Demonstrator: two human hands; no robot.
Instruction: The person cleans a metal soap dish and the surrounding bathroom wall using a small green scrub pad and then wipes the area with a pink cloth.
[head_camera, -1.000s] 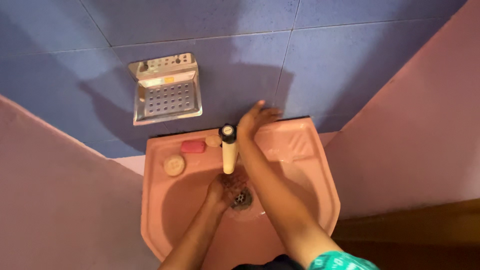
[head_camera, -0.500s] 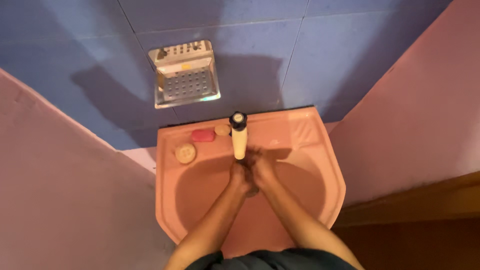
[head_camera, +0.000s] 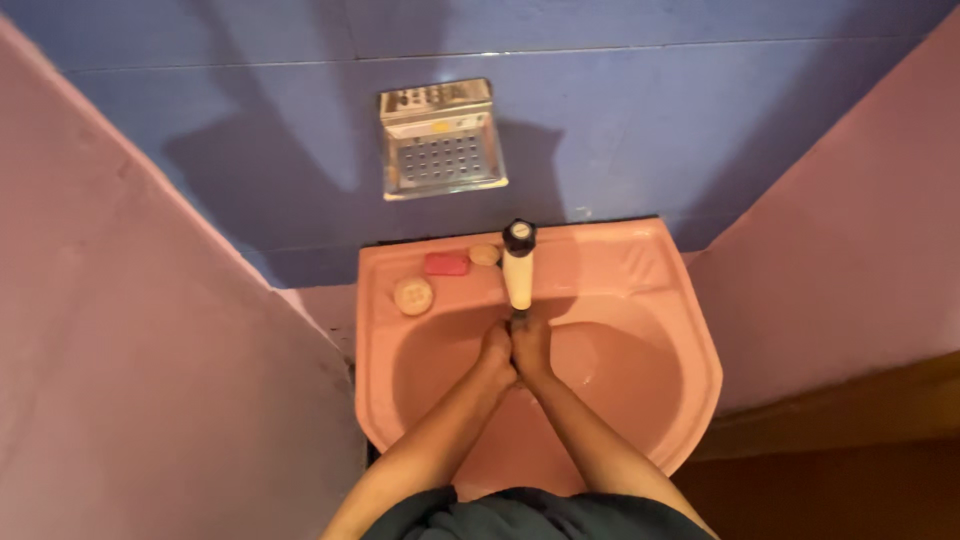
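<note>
My left hand and right hand are pressed together under the tap, holding nothing. Soaps sit untouched on the basin rim; whether water runs, can't tell.

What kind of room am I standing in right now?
Probably a small bathroom or washroom: a pink ceramic washbasin with a white tap, soap bars on its ledge, and a steel wall-mounted soap dish on blue tiles.

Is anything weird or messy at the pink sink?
A little odd: the metal soap dish on the blue wall looks empty, while the pink soap bar and two round soaps sit on the sink ledge instead. Both hands are together under the tap. Nothing looks spilled or broken.
</note>
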